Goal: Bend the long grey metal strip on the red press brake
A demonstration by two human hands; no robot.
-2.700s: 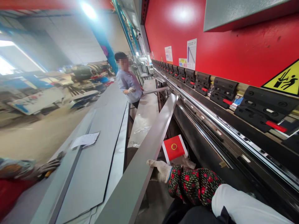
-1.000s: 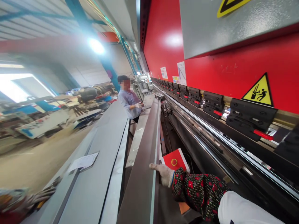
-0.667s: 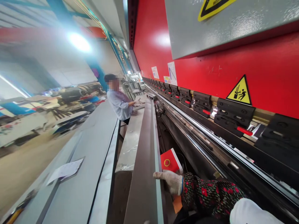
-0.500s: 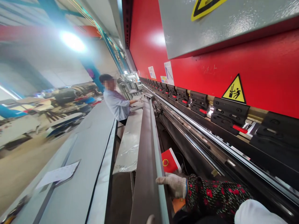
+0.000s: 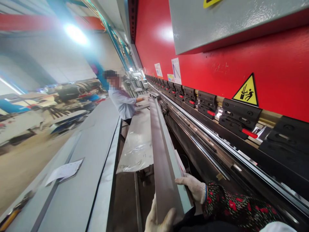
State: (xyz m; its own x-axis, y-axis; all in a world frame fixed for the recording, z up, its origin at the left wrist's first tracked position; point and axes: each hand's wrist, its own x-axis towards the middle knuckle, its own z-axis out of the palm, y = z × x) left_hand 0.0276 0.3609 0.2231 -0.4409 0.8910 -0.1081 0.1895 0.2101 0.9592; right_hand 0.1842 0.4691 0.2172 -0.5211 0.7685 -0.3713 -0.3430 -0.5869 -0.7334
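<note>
The person's right hand (image 5: 191, 188), in a white cotton work glove below a red-flowered sleeve, lies open, its fingers stretched against the edge of a long bent sheet-metal strip (image 5: 164, 161). The left hand (image 5: 158, 219), gloved as well, sits at the bottom of the view, closed around the strip's near end.

The strip stands tilted on its angled profile and runs away from the hands, alongside the chrome die rail (image 5: 217, 138) of a red press brake (image 5: 205, 64). Its far end reaches a co-worker (image 5: 122, 103) in a pale blue shirt, whose gloved hand (image 5: 145, 99) is right by it; whether that hand touches the strip is too small to tell.

Just left of the strip is a film-covered metal sheet (image 5: 136, 145) on a stand. Farther left lie long grey metal panels (image 5: 74, 161), with a sheet of paper (image 5: 64, 169) on them. Black tool clamps (image 5: 207, 101) line the press brake beneath a yellow warning triangle (image 5: 245, 91).
</note>
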